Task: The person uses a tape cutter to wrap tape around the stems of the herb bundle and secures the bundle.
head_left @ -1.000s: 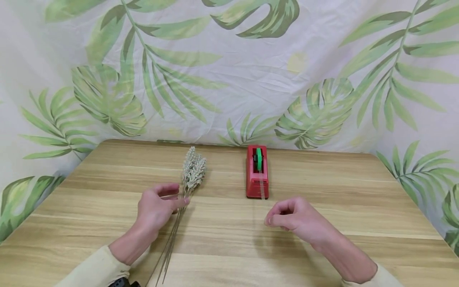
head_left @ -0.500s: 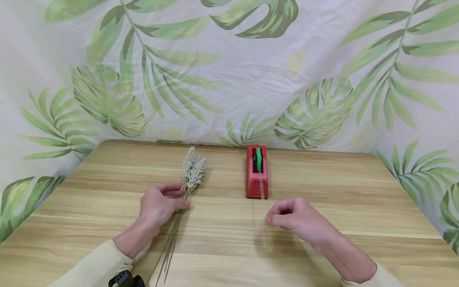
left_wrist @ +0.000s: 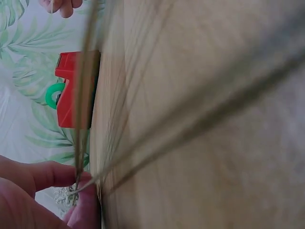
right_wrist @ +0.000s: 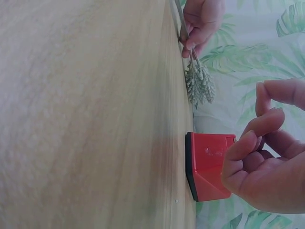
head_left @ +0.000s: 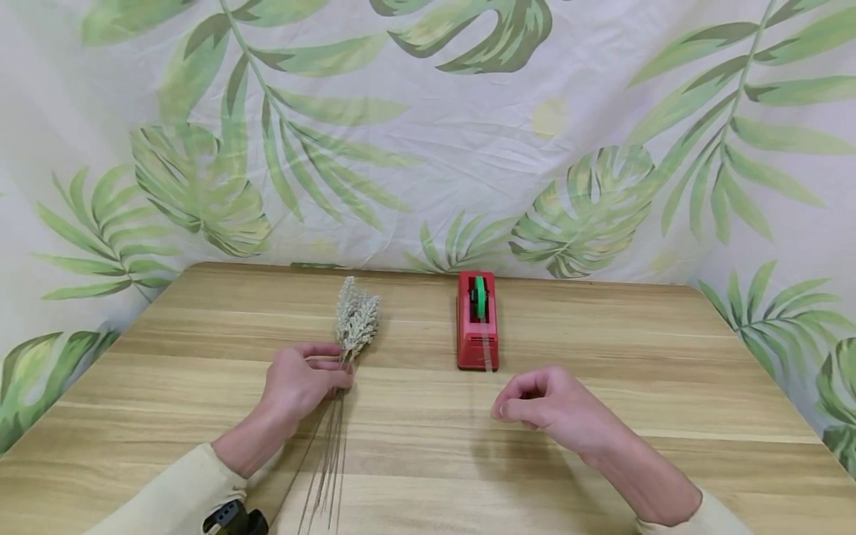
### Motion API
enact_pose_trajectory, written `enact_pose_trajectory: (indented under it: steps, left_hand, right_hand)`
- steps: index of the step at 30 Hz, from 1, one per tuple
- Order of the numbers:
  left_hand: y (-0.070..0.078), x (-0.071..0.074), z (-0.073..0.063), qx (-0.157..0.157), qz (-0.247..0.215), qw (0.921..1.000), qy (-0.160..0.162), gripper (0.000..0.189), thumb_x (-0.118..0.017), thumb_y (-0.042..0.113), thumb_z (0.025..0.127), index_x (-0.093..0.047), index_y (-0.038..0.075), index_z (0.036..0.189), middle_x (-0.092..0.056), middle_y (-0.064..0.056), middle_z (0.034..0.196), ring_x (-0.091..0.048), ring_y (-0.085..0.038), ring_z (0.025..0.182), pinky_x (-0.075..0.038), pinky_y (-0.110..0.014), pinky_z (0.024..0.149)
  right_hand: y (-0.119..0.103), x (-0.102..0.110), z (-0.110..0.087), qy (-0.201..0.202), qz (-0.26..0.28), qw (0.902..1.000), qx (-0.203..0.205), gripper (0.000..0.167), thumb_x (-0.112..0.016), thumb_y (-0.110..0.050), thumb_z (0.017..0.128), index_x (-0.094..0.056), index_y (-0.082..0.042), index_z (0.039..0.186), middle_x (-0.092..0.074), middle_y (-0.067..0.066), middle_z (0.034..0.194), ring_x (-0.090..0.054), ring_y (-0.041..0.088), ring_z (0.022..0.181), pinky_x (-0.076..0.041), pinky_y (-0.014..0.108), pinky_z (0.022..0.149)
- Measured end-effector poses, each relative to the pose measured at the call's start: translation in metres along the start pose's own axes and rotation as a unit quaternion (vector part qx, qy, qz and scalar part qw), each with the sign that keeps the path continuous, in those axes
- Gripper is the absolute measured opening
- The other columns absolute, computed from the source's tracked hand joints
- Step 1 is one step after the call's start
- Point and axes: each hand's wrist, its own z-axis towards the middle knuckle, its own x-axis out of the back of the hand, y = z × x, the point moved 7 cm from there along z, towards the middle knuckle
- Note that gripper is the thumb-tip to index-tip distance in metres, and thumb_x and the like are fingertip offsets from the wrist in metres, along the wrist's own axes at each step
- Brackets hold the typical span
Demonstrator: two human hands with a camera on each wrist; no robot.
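My left hand (head_left: pixel 304 379) pinches a bunch of dried flowers (head_left: pixel 357 319) by the stems, just below the pale grey-green heads. The thin stems fan out toward the near edge; they show large and blurred in the left wrist view. My right hand (head_left: pixel 545 409) is held above the table in front of the tape dispenser (head_left: pixel 478 349), thumb and index fingertips together. In the left wrist view a thin pale strip, like clear tape (left_wrist: pixel 52 6), shows at its fingertips. The red dispenser holds a green-cored roll, and a tape end hangs down its front.
The wood-grain table (head_left: pixel 414 475) runs back to a leaf-printed cloth (head_left: pixel 428 163), which hangs behind and at both sides. A black device (head_left: pixel 234 519) sits at the left sleeve.
The left hand has closed on the stems and shifted the bunch slightly left. The stem ends have swung right and spread apart. The right hand stays almost still.
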Motion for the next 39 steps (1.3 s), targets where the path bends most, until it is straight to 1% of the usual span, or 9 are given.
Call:
enact_pose_trajectory:
  steps: [4,9,13,15,21,26,32,37,39]
  left_hand:
    - [0.001,-0.002,0.000,-0.002,-0.041,0.9991,-0.006,0.050,-0.075,-0.001,0.090,-0.062,-0.008,0.138,-0.081,-0.018,0.109,-0.074,-0.011,0.075,-0.060,-0.027,0.064]
    - [0.001,-0.005,0.000,0.000,-0.085,0.9962,-0.017,0.048,-0.066,0.000,0.101,-0.055,-0.008,0.146,-0.077,-0.021,0.120,-0.071,-0.011,0.068,-0.061,-0.031,0.057]
    - [0.005,-0.005,0.001,-0.016,-0.066,0.9974,-0.024,0.047,-0.060,0.003,0.105,-0.052,-0.004,0.151,-0.069,-0.025,0.136,-0.071,-0.010,0.065,-0.057,-0.029,0.052]
    - [0.008,-0.004,0.002,-0.032,-0.045,0.9982,-0.023,0.045,-0.059,0.005,0.106,-0.054,-0.001,0.151,-0.068,-0.024,0.138,-0.068,-0.009,0.066,-0.053,-0.026,0.051]
    - [0.016,0.000,0.006,-0.065,-0.029,0.9971,-0.026,0.039,-0.061,0.007,0.107,-0.062,0.001,0.145,-0.077,-0.016,0.124,-0.063,-0.006,0.076,-0.050,-0.021,0.060]
    - [0.014,0.001,0.007,-0.056,-0.027,0.9979,-0.017,0.037,-0.063,0.007,0.106,-0.064,0.000,0.142,-0.081,-0.012,0.115,-0.063,-0.006,0.077,-0.051,-0.021,0.062]
    - [0.011,0.002,0.007,-0.038,-0.043,0.9983,-0.001,0.034,-0.059,0.008,0.108,-0.065,-0.004,0.139,-0.082,-0.004,0.099,-0.061,-0.007,0.074,-0.049,-0.021,0.060]
    - [0.010,0.005,0.009,-0.042,-0.044,0.9980,0.017,0.032,-0.061,0.005,0.106,-0.064,-0.011,0.134,-0.080,-0.002,0.093,-0.063,-0.006,0.070,-0.053,-0.021,0.059]
    - [0.009,0.006,0.010,-0.041,-0.036,0.9984,0.017,0.032,-0.061,0.006,0.106,-0.065,-0.012,0.132,-0.080,-0.006,0.094,-0.064,-0.006,0.071,-0.054,-0.022,0.061]
  right_hand:
    - [0.000,0.000,0.000,0.001,0.000,1.0000,-0.003,0.019,-0.075,-0.016,0.092,-0.078,0.002,0.097,-0.057,-0.005,0.078,-0.048,0.012,0.076,-0.044,0.028,0.069]
    - [0.001,0.001,-0.002,0.003,0.001,1.0000,-0.005,0.018,-0.074,-0.016,0.091,-0.078,0.001,0.097,-0.058,-0.006,0.078,-0.049,0.012,0.076,-0.044,0.028,0.068]
    - [0.000,0.004,-0.003,0.007,0.003,0.9999,-0.009,0.018,-0.073,-0.015,0.091,-0.078,0.000,0.098,-0.055,-0.007,0.075,-0.049,0.012,0.075,-0.044,0.028,0.069]
    - [0.000,0.005,-0.004,0.010,0.004,0.9999,-0.012,0.018,-0.073,-0.016,0.091,-0.077,0.000,0.099,-0.053,-0.008,0.074,-0.049,0.011,0.075,-0.044,0.028,0.069]
    - [-0.002,0.006,-0.005,0.012,0.007,0.9999,-0.007,0.019,-0.074,-0.016,0.091,-0.076,0.001,0.098,-0.054,-0.008,0.074,-0.047,0.009,0.072,-0.042,0.027,0.067]
    - [-0.001,0.006,-0.005,0.011,0.010,0.9999,-0.005,0.018,-0.074,-0.015,0.091,-0.076,0.001,0.098,-0.057,-0.008,0.076,-0.047,0.009,0.073,-0.042,0.027,0.067]
    - [-0.002,0.005,-0.004,0.006,0.012,0.9999,0.000,0.018,-0.073,-0.017,0.092,-0.076,0.000,0.098,-0.062,-0.006,0.082,-0.049,0.010,0.075,-0.042,0.028,0.068]
    - [-0.002,0.005,-0.003,0.008,0.009,0.9999,0.002,0.018,-0.074,-0.017,0.092,-0.076,0.000,0.098,-0.063,-0.006,0.082,-0.050,0.010,0.076,-0.043,0.028,0.067]
    - [-0.003,0.006,-0.003,0.009,0.007,0.9999,0.002,0.018,-0.074,-0.017,0.092,-0.076,0.000,0.098,-0.062,-0.005,0.081,-0.050,0.011,0.077,-0.044,0.028,0.067]
